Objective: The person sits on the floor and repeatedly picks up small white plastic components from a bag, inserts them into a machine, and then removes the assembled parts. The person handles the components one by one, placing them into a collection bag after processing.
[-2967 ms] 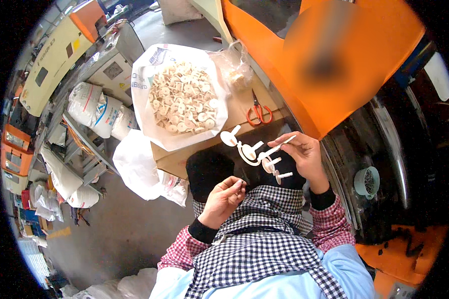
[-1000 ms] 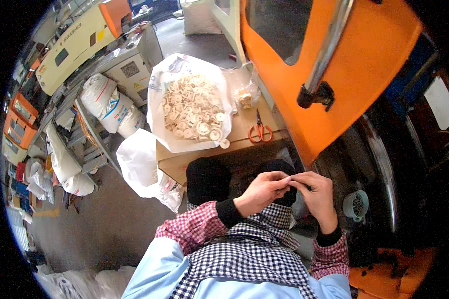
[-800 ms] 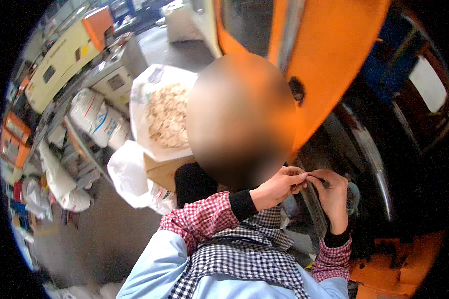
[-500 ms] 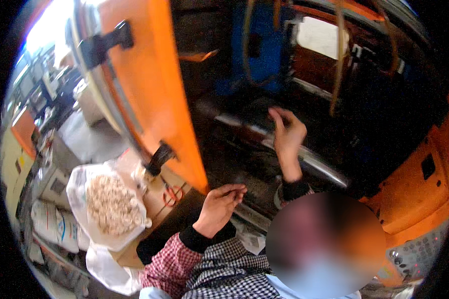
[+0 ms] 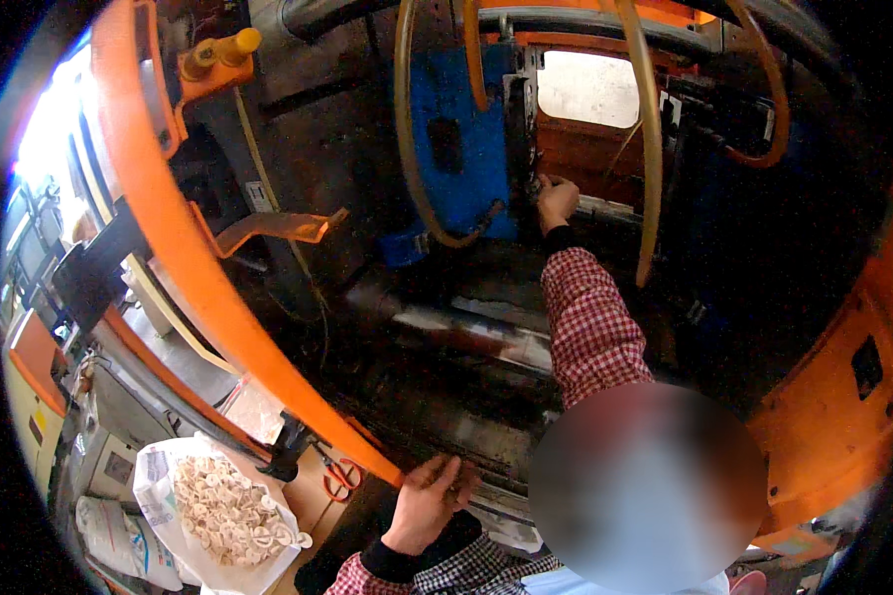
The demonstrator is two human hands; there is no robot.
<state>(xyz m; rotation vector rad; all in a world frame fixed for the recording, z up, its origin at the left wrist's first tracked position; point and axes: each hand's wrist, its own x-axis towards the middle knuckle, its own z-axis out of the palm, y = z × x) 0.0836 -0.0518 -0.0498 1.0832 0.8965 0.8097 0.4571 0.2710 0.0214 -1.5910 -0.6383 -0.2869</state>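
My right hand (image 5: pixel 558 201) reaches deep into a dark orange-framed machine. Its fingers are curled closed against the edge of a metal block, just right of a blue plate (image 5: pixel 442 139); what they pinch, if anything, is too small to make out. Low in the view, my left hand (image 5: pixel 429 504) is at the bottom corner of the orange door (image 5: pixel 238 307), close to its edge. Those fingers are bent together and partly in shadow, so anything inside them is hidden. Below my right arm runs a shiny metal bar (image 5: pixel 486 339).
Hoses (image 5: pixel 651 149) hang in front of the block. An orange bracket (image 5: pixel 278 228) juts inward from the door side. At lower left stand an open white bag of small pale plastic parts (image 5: pixel 228 506) and red-handled scissors (image 5: pixel 342 480). An orange panel (image 5: pixel 833 426) borders the right.
My right hand has gone farther in, up to the block beside the blue plate. The orange door appears farther left, uncovering more of the interior. My left hand is now against its lower corner.
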